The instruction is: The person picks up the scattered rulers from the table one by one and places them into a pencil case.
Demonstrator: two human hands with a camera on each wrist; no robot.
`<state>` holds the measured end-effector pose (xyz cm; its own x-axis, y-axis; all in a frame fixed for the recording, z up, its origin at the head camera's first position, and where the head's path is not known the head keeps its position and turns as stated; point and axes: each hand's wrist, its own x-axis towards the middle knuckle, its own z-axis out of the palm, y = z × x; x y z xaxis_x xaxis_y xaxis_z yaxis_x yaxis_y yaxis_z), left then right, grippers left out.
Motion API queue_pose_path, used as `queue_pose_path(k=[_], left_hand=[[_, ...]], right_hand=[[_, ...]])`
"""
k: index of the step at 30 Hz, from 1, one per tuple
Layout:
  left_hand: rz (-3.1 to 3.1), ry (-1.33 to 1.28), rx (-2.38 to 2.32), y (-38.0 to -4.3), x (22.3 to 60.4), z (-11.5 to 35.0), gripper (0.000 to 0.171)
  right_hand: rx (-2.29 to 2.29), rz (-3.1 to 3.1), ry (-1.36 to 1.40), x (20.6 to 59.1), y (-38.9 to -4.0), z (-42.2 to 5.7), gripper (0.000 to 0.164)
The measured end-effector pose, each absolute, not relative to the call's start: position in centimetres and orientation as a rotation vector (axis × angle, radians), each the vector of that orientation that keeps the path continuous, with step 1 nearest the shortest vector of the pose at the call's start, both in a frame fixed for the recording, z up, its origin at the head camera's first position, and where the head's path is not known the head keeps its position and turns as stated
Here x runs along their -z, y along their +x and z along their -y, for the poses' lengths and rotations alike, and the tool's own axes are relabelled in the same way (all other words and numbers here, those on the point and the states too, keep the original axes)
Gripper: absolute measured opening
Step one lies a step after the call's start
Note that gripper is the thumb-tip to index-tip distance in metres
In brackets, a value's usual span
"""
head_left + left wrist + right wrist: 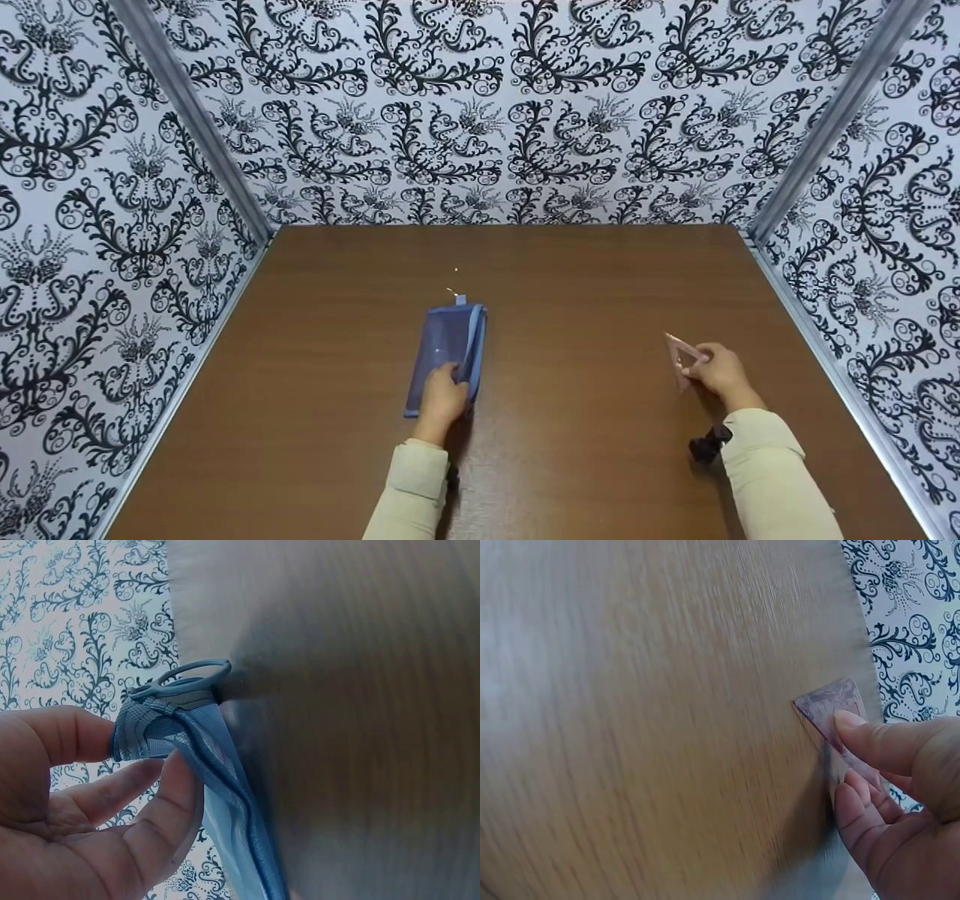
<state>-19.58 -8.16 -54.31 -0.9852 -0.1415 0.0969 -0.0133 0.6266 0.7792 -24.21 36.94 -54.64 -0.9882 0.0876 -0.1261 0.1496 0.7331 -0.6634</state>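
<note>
A blue mesh zip pouch [439, 337] lies lengthwise on the table, left of the middle in the head view. My left hand [444, 397] grips its near end, fingers bent round the edge. In the left wrist view the zipper's ring-shaped pull [199, 673] shows beside the fingertips, and the pouch's mouth gapes slightly there. Over on the right, my right hand [724, 375] pinches a pinkish see-through set square [673, 352] by one side. The right wrist view shows the thumb [862, 731] on the set square's face, close over the wood.
The brown wooden table [570, 300] runs back to a patterned wall [510, 112], with similar walls on both sides and grey metal rails [817, 127] at the corners. A dark wrist camera [709, 444] sits at the right cuff.
</note>
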Motion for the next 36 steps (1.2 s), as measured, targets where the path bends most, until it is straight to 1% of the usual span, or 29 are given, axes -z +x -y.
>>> queue_pose_path(k=[8, 16, 26, 36], left_hand=[[2.701, 0.12, 1.303, -19.7, 54.4, 8.2, 0.039], [2.755, 0.177, 1.284, -19.6, 54.2, 8.3, 0.043], [2.744, 0.181, 1.291, -19.6, 54.1, 8.2, 0.042], [2.754, 0.181, 1.279, -19.6, 54.1, 8.2, 0.041]], right_hand=[[1.186, -2.789, 0.238, 54.6, -24.1, -36.8, 0.059], [1.345, -2.752, 0.279, 54.6, -24.0, -36.4, 0.051], [1.452, -2.694, 0.323, 54.7, -23.9, -36.3, 0.052], [1.696, -2.541, 0.433, 54.6, -23.6, -35.3, 0.056]])
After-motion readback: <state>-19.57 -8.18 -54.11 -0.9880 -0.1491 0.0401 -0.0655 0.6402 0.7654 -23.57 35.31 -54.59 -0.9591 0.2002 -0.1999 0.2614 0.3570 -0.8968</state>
